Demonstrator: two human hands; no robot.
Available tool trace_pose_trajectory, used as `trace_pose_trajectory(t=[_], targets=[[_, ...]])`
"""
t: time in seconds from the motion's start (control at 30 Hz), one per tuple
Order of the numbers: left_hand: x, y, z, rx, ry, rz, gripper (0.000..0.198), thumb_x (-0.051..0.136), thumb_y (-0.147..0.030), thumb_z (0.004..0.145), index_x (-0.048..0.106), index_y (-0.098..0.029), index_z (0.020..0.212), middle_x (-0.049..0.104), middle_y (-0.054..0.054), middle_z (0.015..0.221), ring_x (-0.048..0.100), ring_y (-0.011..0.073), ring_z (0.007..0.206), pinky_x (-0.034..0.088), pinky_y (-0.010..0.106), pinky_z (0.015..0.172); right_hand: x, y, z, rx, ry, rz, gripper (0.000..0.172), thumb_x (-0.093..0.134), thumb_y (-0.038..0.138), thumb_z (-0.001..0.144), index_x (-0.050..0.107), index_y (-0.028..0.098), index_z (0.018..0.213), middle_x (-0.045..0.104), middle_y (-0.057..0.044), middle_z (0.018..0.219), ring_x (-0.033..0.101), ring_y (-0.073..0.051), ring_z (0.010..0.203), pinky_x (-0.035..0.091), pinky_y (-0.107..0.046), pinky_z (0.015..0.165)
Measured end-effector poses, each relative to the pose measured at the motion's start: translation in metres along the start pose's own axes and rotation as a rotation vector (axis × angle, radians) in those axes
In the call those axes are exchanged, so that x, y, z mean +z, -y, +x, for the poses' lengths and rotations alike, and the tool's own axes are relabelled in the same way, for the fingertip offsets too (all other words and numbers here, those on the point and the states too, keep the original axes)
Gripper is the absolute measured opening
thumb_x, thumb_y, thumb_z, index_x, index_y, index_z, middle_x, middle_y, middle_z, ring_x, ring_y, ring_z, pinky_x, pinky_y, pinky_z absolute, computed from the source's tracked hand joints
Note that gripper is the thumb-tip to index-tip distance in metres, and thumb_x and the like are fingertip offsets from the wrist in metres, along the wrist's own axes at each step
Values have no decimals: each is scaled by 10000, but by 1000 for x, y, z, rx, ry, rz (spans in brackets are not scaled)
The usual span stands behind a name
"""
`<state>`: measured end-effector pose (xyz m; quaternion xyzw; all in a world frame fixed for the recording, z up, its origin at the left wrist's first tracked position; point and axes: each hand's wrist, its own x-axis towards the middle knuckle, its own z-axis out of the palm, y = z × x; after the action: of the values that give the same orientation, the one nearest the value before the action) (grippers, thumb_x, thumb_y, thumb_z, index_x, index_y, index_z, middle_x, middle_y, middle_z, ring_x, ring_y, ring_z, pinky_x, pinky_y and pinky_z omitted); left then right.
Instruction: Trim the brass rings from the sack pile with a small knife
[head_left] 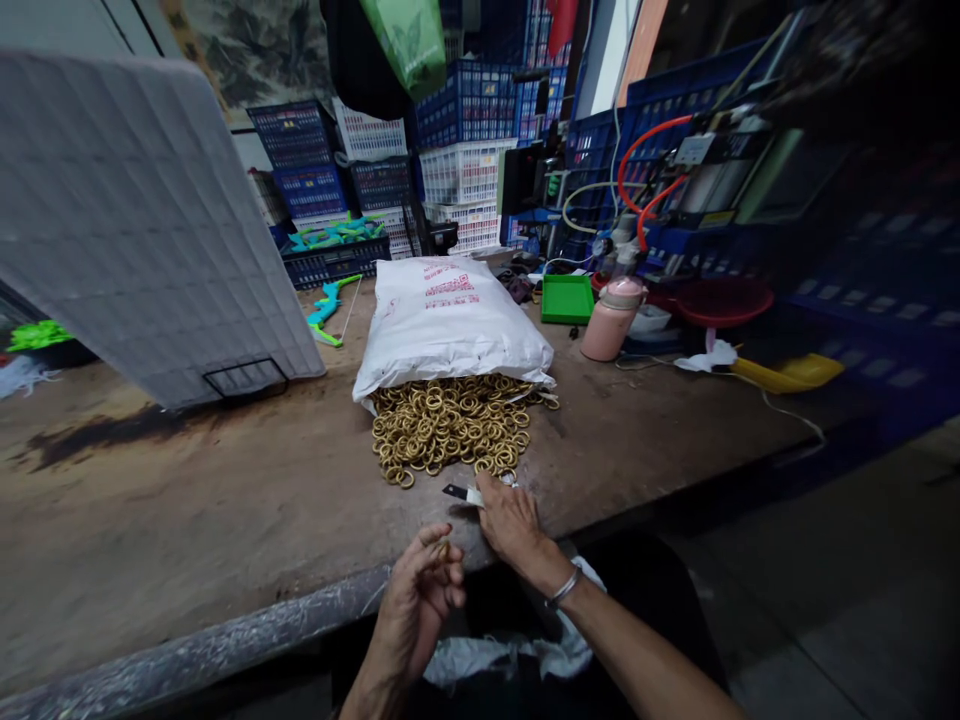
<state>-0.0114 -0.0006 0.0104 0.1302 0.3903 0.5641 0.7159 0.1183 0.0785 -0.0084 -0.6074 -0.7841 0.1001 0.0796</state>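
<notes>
Many gold-coloured rings (450,425) spill from the near end of a white sack (454,320) onto the brown table (300,510). My right hand (510,520) is at the near edge of the pile, its fingers closed round a small cutter (466,495) whose dark blade points left. My left hand (426,590) is raised at the table's front edge, palm turned up with curled fingers; something small may be between the thumb and a finger, too small to name. A metal bracelet (564,585) circles my right wrist.
A large grey panel (150,220) stands at the left. Behind it lies a toy bow (326,305). Right of the sack are a green tray (566,299), a pink bottle (613,320) and a yellow scoop (795,373). Crates (469,172) are stacked at the back.
</notes>
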Motion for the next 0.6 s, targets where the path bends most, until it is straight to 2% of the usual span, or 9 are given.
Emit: trace_pose_trajectory(t=[0.13, 0.2, 0.27, 0.43, 0.6], targets=[[-5, 1, 5, -41, -61, -116, 120, 661, -222, 665, 596, -121, 671, 609, 25, 688, 546, 99, 573, 406, 194, 463, 6, -9, -5, -120, 16, 27, 302, 399, 115, 767, 493, 173, 1048, 606, -87, 920, 540, -198, 813, 309, -287, 683], [-7, 2, 8, -36, -75, -115, 138, 667, -232, 669, 589, -120, 651, 611, 27, 681, 552, 104, 577, 404, 194, 458, 10, -15, -9, -208, 11, 56, 309, 415, 130, 759, 488, 188, 1054, 598, -72, 950, 530, -186, 845, 307, -273, 705], [-6, 3, 10, -31, -71, -88, 157, 673, -255, 671, 585, -125, 670, 606, 23, 674, 557, 109, 582, 395, 190, 447, 13, -18, -11, -236, 4, 84, 288, 413, 155, 773, 487, 201, 1047, 598, -54, 941, 530, -175, 836, 308, -262, 699], [-1, 2, 12, -29, -58, -26, 245, 708, -310, 629, 578, -148, 760, 564, -11, 662, 540, 90, 568, 374, 176, 439, 17, -14, -9, -97, -52, 88, 253, 413, 209, 810, 466, 192, 1057, 605, -68, 948, 549, -181, 802, 313, -263, 665], [2, 0, 14, 17, -93, 120, 295, 707, -358, 611, 517, -173, 739, 444, -79, 528, 418, 41, 437, 272, 141, 389, 12, -5, -8, -20, -63, 98, 198, 411, 222, 827, 479, 181, 1009, 607, -93, 952, 559, -192, 820, 314, -267, 658]])
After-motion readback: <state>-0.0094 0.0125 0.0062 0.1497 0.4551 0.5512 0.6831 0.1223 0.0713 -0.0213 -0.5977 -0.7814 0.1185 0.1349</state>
